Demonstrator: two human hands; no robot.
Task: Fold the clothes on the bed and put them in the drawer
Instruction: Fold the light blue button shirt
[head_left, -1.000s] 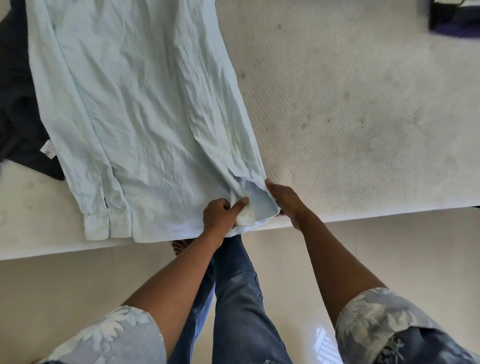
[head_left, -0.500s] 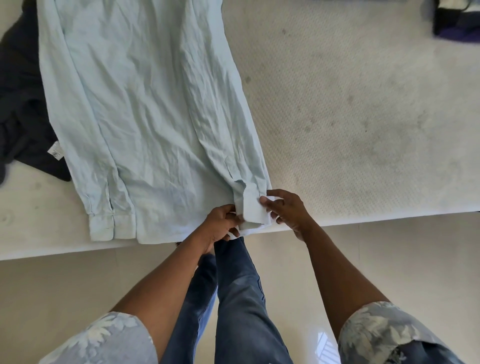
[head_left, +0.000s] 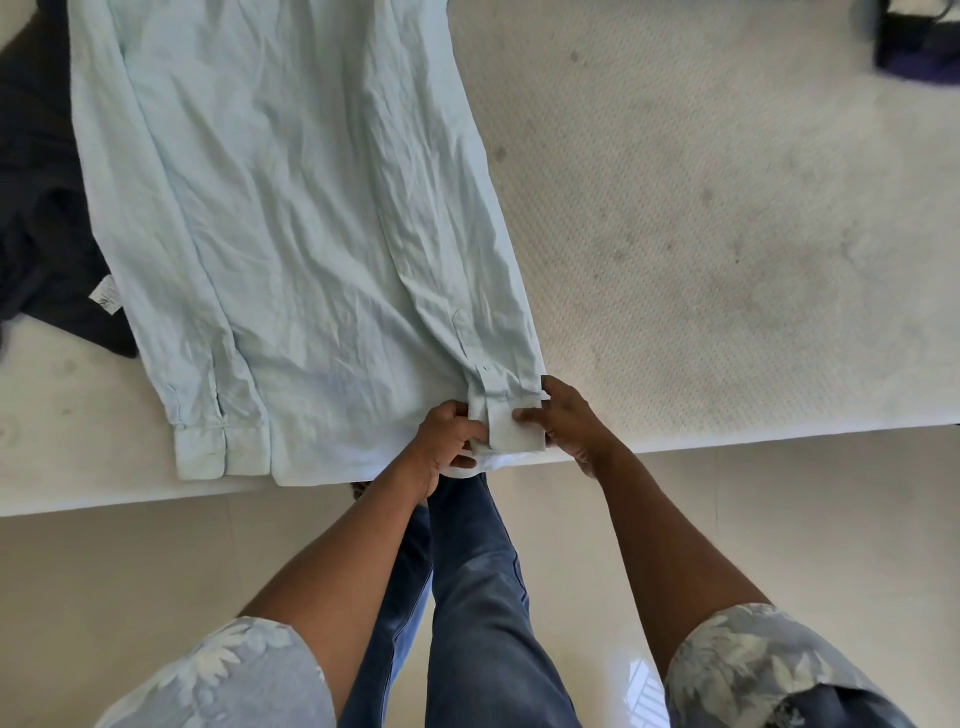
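As your left hand (head_left: 449, 441) and right hand (head_left: 566, 421) pinch the cuff (head_left: 511, 426) between curled fingers, the pale blue shirt (head_left: 291, 234) lies flat at the near edge of the bed (head_left: 727, 234), dark clothing (head_left: 36, 208) at its left.

shirt (head_left: 291, 234) on bed (head_left: 727, 234) | dark garment (head_left: 36, 208) left, under shirt | hands at near cuff (head_left: 511, 421)
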